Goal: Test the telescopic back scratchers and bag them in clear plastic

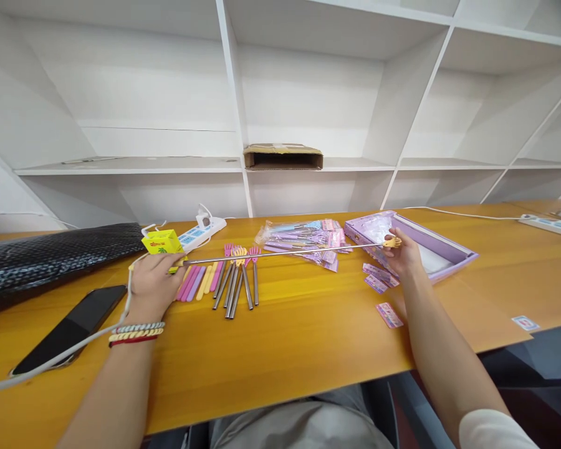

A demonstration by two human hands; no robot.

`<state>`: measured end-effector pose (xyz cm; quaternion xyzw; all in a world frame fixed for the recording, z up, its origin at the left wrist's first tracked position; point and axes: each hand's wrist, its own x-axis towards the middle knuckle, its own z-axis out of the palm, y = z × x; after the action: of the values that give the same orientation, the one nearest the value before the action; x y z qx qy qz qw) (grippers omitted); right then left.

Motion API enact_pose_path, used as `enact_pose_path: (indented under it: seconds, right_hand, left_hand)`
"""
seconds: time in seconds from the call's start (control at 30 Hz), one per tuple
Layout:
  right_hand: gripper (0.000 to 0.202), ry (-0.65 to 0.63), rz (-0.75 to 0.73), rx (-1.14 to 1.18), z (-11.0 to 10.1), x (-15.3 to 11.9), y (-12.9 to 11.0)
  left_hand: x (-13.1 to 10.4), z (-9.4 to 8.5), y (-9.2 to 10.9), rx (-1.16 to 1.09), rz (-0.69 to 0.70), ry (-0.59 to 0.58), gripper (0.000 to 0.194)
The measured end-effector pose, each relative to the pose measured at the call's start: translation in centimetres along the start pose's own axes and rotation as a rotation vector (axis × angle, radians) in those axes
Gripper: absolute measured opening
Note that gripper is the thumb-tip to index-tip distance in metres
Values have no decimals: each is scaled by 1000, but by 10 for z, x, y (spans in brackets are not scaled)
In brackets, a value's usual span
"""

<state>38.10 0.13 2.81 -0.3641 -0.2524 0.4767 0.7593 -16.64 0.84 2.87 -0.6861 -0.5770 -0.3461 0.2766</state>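
Observation:
A telescopic back scratcher (280, 253) is stretched out long and level above the table. My left hand (155, 284) is closed around its yellow handle end, mostly hidden by the fingers. At the other end, my right hand (406, 252) grips the yellow claw head. Below the rod lie several short metal rods with pink and yellow claw heads (238, 252). Beside them, nearer my left hand, is a row of pink, purple and yellow handles (197, 284). Bagged purple back scratchers (299, 240) are piled behind the rod, toward the right.
An open purple box (465, 257) sits past my right hand. Small printed cards (389, 315) lie near it. On the left are a phone (75, 324), a white cable (51, 362), a yellow box (161, 241), a power strip (199, 236) and a black wrapped bundle (60, 259).

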Motion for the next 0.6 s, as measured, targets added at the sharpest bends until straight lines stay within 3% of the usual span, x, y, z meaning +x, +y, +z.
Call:
enact_pose_path:
  seconds: [0.33, 0.6]
  right_hand:
    - [5, 194, 14, 108, -3, 10, 5]
    - [8, 111, -79, 149, -10, 12, 4]
  left_hand:
    - [-12, 7, 4, 110, -64, 72, 34]
    - [-15, 8, 6, 186, -128, -8, 38]
